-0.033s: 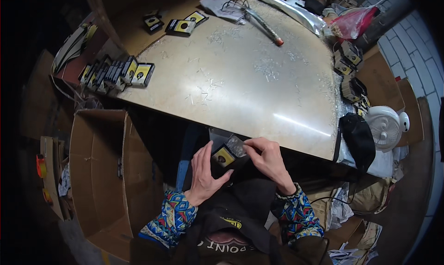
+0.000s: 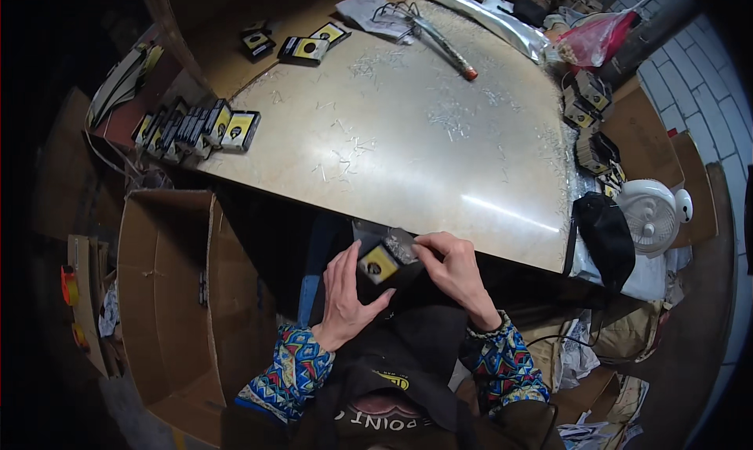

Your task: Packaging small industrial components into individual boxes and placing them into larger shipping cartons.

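Cluttered workshop, pale desk (image 2: 408,136) strewn with clippings: below its near edge the left hand (image 2: 343,297) cupped a black-and-yellow pack (image 2: 380,265) while right hand (image 2: 453,271) fingers pinched its clear wrap (image 2: 401,244), which ideally needed steady support underneath.

Black-and-yellow small packs (image 2: 196,127) in rows, apparently boxed, table's left edge

Small black packet (image 2: 380,265), yellow label, tilted, below table edge.
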A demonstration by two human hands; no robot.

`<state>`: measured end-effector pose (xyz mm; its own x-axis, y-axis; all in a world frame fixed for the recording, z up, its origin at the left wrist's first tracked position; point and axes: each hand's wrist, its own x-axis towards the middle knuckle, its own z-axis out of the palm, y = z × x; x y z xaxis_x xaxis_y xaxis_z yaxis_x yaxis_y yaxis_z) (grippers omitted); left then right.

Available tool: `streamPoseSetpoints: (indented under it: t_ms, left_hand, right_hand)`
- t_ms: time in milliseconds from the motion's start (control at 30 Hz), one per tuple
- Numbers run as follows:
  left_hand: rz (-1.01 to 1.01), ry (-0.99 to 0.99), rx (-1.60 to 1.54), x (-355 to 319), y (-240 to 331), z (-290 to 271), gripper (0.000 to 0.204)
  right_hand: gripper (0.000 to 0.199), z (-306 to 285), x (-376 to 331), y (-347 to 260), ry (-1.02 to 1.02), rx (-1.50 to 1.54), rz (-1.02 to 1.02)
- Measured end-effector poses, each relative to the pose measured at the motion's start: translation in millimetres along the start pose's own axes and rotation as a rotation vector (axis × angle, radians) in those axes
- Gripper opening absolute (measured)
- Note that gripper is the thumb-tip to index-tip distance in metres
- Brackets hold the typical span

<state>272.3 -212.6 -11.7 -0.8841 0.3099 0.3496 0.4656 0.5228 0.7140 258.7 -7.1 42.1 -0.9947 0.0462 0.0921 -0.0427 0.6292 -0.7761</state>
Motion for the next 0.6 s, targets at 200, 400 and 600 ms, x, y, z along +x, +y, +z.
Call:
streamPoseSetpoints:
  t_ms: [200,400,600]
  left_hand:
    - [-0.066,-0.032,-0.091,25,5,0,0.079]
    - [-0.123,-0.003,-0.157,32,6,0,0.067]
    - [0.005,-0.030,-0.143,37,9,-8,0.067]
  right_hand:
    - [0.018,2,3,-5,-0.055,0.145,0.010]
    - [0.028,9,5,-16,-0.016,-0.091,-0.435]
    - [0.036,0,14,-10,-0.055,0.345,-0.130]
